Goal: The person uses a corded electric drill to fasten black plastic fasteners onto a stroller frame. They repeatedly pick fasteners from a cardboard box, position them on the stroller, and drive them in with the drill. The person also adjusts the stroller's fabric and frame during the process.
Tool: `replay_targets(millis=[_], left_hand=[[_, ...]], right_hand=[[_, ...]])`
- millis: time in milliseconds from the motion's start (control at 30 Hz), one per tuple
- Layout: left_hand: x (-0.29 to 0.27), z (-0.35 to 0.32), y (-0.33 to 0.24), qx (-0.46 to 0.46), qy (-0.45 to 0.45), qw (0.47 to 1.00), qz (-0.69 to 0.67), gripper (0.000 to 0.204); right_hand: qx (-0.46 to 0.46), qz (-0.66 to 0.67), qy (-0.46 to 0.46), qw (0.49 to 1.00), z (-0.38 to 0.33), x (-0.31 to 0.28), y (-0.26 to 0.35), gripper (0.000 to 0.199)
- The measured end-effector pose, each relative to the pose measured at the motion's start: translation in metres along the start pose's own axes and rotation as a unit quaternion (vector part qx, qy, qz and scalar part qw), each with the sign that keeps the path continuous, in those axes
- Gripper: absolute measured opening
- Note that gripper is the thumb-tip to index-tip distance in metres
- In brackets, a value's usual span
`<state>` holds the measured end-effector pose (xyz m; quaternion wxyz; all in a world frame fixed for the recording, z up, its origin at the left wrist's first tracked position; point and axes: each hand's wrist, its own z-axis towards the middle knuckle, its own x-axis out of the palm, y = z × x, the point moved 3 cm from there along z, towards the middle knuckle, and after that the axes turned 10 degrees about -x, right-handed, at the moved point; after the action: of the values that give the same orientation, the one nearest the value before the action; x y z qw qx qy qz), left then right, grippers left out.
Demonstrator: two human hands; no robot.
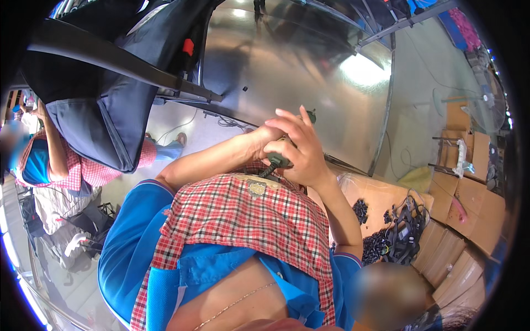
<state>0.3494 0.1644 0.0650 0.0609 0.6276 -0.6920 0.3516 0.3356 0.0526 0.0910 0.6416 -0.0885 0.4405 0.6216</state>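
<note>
In front of my chest, both hands meet around a dark green corded tool, shaped like an electric screwdriver. My right hand grips its body, with some fingers stretched across toward the left. A black ribbed cord sleeve comes out of the lower end, and the green far end shows beyond my fingers. My left hand presses in from the left against the tool and the right hand; its fingers are mostly hidden. Beyond my hands lies a shiny metal table, with a small black piece on it.
A black fabric item on a dark metal bar hangs at upper left. A co-worker stands left; another person's head is at lower right. Right of me are cardboard boxes, black straps, small black parts and a fan.
</note>
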Motion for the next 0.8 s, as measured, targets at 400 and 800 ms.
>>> replay_targets(millis=[400, 800], left_hand=[[-0.021, 0.024, -0.006, 0.077, 0.055, 0.994, -0.060, 0.038], [-0.026, 0.039, -0.028, 0.126, 0.055, 0.990, -0.042, 0.050]], right_hand=[[0.100, -0.093, 0.015, 0.991, 0.009, -0.007, -0.007, 0.043], [0.010, -0.064, -0.004, 0.998, 0.016, -0.006, -0.034, 0.028]])
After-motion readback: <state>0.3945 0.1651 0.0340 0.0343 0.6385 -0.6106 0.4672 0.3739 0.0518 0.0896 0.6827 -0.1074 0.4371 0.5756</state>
